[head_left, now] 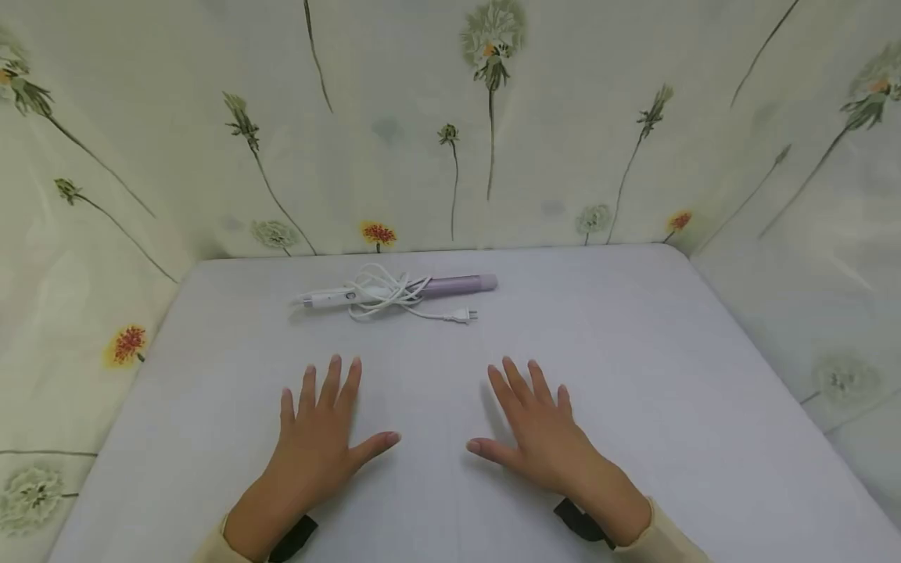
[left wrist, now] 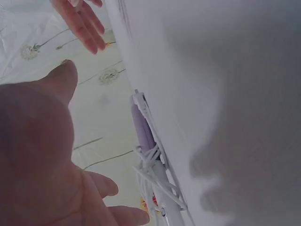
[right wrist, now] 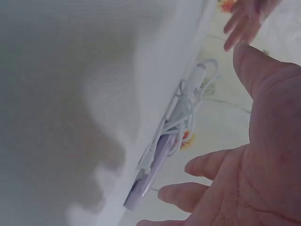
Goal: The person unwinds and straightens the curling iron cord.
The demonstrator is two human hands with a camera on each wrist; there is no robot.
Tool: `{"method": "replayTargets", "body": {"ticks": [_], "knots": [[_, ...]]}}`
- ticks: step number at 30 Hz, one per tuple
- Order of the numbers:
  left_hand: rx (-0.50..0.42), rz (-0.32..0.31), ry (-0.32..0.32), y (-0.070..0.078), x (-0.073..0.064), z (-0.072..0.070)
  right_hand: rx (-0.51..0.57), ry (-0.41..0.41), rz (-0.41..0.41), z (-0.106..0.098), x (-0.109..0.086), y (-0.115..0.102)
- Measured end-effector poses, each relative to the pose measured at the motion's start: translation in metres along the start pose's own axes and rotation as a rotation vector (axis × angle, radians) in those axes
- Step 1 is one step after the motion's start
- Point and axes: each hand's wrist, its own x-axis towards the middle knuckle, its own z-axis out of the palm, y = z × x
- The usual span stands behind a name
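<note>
A curling iron with a white handle and a purple barrel lies crosswise toward the back of the table. Its white cord is wound loosely around the middle, and the two-pin plug rests just in front of the barrel. Nearer to me, the left hand hovers palm down over the table, fingers spread and thumb pointing inward. Opposite it the right hand is held the same way. Both hands hold nothing and are apart from the iron, as the left wrist view shows beyond the left fingers.
A white cloth covers the table. Behind it and along both sides hangs a pale curtain printed with dandelions and small red-orange flowers. Dark straps circle the wrists below cream sleeves.
</note>
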Motion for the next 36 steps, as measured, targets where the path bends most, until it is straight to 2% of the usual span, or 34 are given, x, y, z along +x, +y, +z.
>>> {"method": "replayTargets", "body": {"ticks": [8, 12, 16, 19, 23, 27, 31, 36], "knots": [[0.014, 0.005, 0.048, -0.013, 0.044, -0.002, 0.013, -0.061, -0.021, -0.011, 0.050, -0.015], [-0.027, -0.012, 0.026, -0.020, 0.057, -0.003, -0.009, -0.086, -0.076, -0.006, 0.070, -0.024], [-0.034, -0.009, 0.038, -0.030, 0.068, -0.002, -0.020, -0.084, -0.135, 0.002, 0.086, -0.031], [0.006, 0.013, 0.088, -0.038, 0.083, -0.001, -0.055, -0.073, -0.169, 0.004, 0.100, -0.034], [0.092, 0.030, 0.118, -0.045, 0.109, 0.000, -0.125, -0.061, -0.192, 0.004, 0.122, -0.034], [0.180, 0.030, 0.124, -0.049, 0.135, -0.001, -0.140, -0.040, -0.193, 0.003, 0.144, -0.033], [0.221, 0.014, 0.105, -0.049, 0.159, -0.002, -0.153, -0.018, -0.187, 0.006, 0.160, -0.033], [0.251, -0.007, 0.106, -0.057, 0.177, 0.008, -0.185, 0.012, -0.176, 0.017, 0.173, -0.034]]}}
